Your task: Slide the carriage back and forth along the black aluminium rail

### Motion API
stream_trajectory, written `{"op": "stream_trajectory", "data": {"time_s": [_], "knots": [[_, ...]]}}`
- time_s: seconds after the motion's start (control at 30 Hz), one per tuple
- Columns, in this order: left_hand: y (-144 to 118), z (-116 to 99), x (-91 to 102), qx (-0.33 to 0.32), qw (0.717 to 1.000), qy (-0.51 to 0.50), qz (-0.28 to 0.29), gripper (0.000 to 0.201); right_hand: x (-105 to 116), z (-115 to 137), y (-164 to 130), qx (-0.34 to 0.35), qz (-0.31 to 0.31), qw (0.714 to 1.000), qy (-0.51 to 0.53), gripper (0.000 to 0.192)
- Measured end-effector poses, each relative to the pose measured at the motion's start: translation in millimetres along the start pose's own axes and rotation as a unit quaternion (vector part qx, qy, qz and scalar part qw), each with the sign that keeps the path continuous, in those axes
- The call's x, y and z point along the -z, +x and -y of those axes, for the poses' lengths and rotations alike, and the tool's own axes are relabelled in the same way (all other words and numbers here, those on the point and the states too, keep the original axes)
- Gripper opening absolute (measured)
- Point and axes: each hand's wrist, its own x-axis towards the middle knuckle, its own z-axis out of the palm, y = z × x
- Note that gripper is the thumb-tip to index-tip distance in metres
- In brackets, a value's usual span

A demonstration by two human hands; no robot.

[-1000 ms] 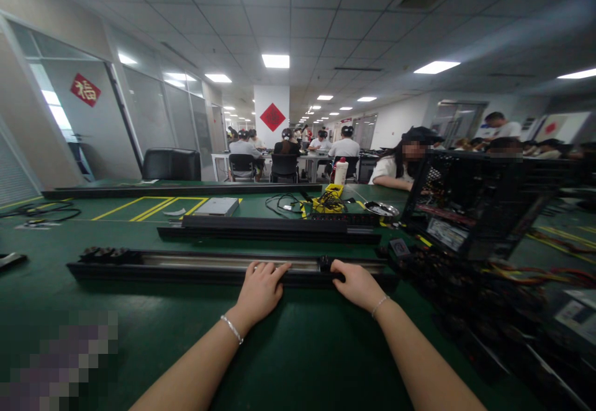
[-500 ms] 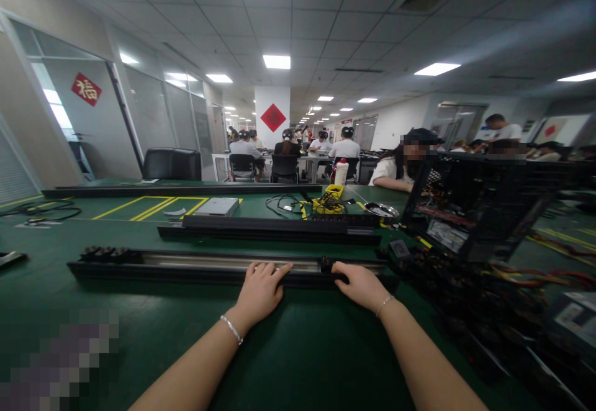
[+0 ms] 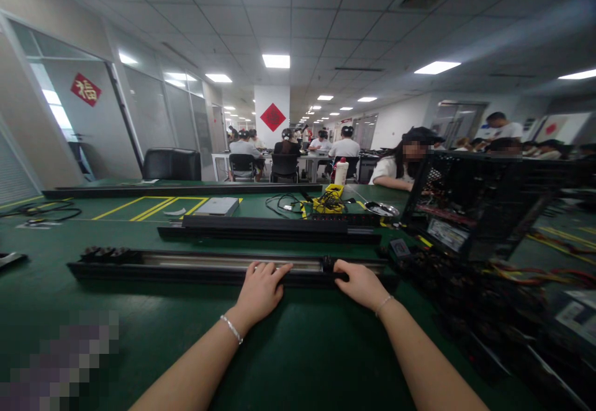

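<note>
The person's left hand (image 3: 261, 290) lies over the near edge of a long black rail (image 3: 186, 271), its index finger stretched to the right; whether its fingers pinch the edge, I cannot tell. The right hand (image 3: 362, 285) bends over the same edge, fingertips close against a small black block (image 3: 328, 264); whether they grasp it is unclear. The rail lies crosswise on the green table (image 3: 298, 343), with more small blocks (image 3: 106, 254) in its left end. To the right is a dark heap of parts (image 3: 484, 302). Beyond the rail lies a second black bar (image 3: 265, 230), and to its right stands an open computer case (image 3: 465, 206). Farther back are a flat grey box (image 3: 213, 207), a yellow basket (image 3: 334, 190) with black cables, a metal dish (image 3: 384, 210) and a pale bottle (image 3: 341, 172). A person in a dark cap (image 3: 388, 170) sits beyond the case.
</note>
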Motion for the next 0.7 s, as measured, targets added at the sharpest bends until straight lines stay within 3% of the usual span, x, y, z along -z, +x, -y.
{"op": "stream_trajectory", "data": {"time_s": [0.4, 0.7], "knots": [[-0.4, 0.3, -0.2, -0.003, 1.000, -0.002, 0.000, 0.050, -2.8, -1.7, -0.1, -0.002, -0.026, 1.000, 0.004, 0.006], [-0.4, 0.2, -2.1, -0.005, 1.000, 0.000, -0.017, 0.050, -24.9, 5.8, 9.1, -0.066, -0.195, 0.979, -0.005, 0.041]]}}
